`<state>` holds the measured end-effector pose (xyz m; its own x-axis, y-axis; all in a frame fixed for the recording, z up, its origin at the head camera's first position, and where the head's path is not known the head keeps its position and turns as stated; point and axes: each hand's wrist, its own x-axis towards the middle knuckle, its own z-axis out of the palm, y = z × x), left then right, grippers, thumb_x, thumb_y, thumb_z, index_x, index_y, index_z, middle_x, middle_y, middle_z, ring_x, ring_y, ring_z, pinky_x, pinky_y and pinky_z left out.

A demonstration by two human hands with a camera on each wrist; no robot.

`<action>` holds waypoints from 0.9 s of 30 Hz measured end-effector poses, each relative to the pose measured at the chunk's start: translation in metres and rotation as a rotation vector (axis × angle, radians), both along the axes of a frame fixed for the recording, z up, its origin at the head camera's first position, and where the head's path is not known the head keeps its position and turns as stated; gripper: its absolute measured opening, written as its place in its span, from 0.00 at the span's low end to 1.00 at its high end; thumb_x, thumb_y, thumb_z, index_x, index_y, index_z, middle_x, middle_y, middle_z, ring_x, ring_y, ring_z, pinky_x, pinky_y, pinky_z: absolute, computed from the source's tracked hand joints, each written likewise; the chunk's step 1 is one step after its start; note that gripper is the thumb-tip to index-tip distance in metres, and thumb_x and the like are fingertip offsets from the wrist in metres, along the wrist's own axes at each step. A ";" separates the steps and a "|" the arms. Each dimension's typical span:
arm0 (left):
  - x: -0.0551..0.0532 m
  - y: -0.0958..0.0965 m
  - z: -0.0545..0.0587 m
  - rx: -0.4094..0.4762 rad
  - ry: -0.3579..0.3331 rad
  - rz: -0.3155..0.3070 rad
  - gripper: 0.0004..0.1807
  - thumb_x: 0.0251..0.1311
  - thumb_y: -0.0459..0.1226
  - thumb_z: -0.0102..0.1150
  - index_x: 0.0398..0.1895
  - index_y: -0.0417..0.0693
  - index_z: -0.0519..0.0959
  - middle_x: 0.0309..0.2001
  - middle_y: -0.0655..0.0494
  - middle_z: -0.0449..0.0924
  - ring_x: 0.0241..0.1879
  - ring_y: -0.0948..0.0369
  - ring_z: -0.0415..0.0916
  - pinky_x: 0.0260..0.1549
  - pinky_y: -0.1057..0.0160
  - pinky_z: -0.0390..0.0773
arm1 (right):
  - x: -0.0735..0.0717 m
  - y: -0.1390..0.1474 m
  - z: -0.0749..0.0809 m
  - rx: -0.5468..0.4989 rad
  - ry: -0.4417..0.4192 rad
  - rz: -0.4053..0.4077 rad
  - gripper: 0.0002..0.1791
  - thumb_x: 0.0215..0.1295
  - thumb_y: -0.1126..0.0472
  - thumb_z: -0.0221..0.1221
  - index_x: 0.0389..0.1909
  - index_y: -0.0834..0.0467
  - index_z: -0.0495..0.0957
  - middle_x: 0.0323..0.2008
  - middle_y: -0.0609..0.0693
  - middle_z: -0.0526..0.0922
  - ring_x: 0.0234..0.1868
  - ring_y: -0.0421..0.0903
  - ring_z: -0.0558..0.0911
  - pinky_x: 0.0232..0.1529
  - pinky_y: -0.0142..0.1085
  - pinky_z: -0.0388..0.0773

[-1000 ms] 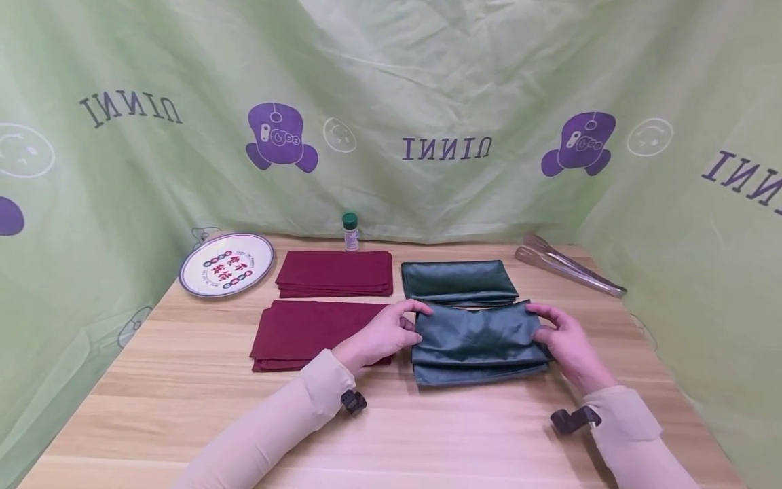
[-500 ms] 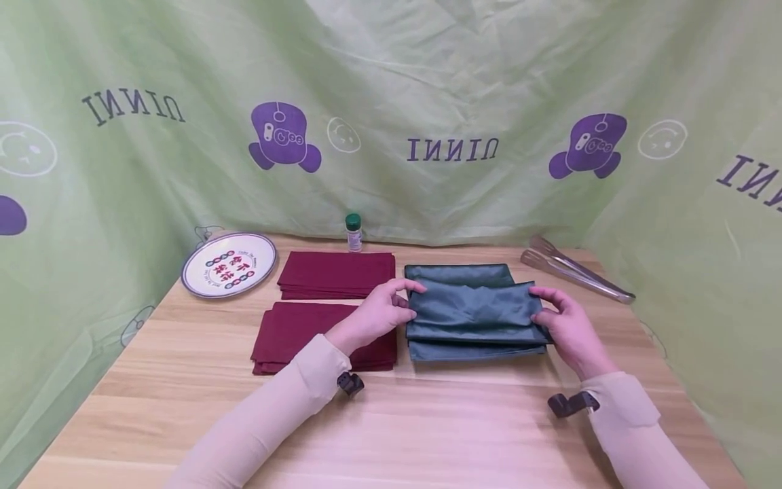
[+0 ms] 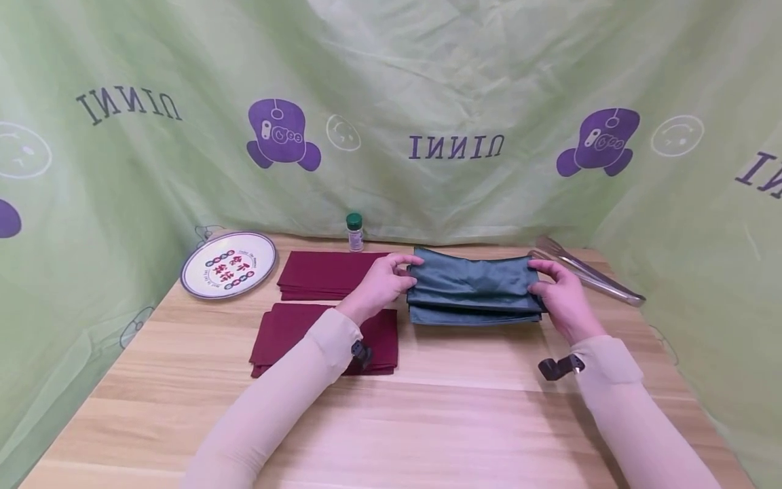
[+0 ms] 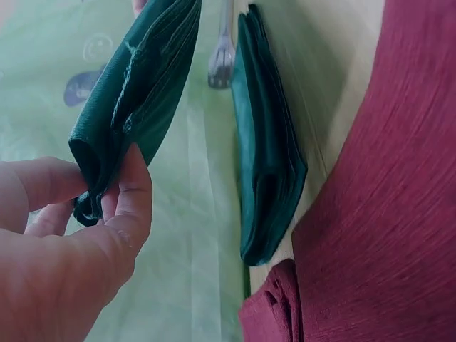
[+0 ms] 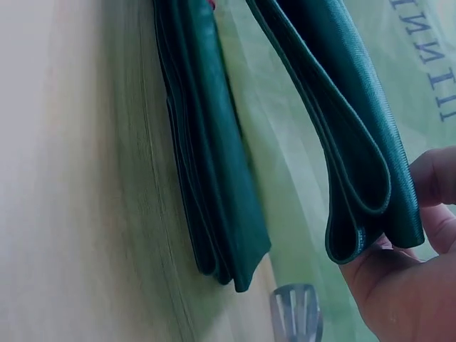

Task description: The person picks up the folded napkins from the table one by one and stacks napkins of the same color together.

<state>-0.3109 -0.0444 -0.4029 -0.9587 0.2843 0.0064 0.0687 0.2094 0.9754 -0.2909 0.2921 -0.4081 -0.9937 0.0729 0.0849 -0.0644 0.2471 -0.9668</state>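
Note:
A folded dark green satin cloth (image 3: pixel 473 278) hangs in the air, pinched at its left end by my left hand (image 3: pixel 380 284) and at its right end by my right hand (image 3: pixel 563 299). Its folded layers show as loops in the right wrist view, where the thumb and fingers (image 5: pixel 436 174) grip the edge. Below it, apart from it, a second folded green cloth (image 4: pixel 267 157) lies on the table; the held cloth hides most of that one in the head view. Two folded dark red cloths, one at the back (image 3: pixel 330 272) and one in front (image 3: pixel 281 336), lie to the left, partly behind my left arm.
A white plate (image 3: pixel 201 272) with red lettering stands at the back left. A small green-capped bottle (image 3: pixel 355 234) is behind the red cloths. Metal tongs (image 3: pixel 601 282) lie at the back right. A green printed curtain (image 3: pixel 379 183) encloses the wooden table (image 3: pixel 427 421).
Both hands have lifted the green cloth and carried it away from me, over the second green cloth. The red cloths, plate and bottle stay in place.

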 end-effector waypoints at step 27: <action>-0.048 0.024 -0.026 -0.053 -0.012 0.094 0.18 0.62 0.25 0.59 0.53 0.50 0.81 0.42 0.48 0.78 0.36 0.56 0.75 0.31 0.63 0.74 | -0.058 0.000 -0.031 0.033 -0.088 -0.128 0.32 0.51 0.79 0.52 0.63 0.69 0.70 0.66 0.61 0.65 0.60 0.52 0.63 0.43 0.27 0.67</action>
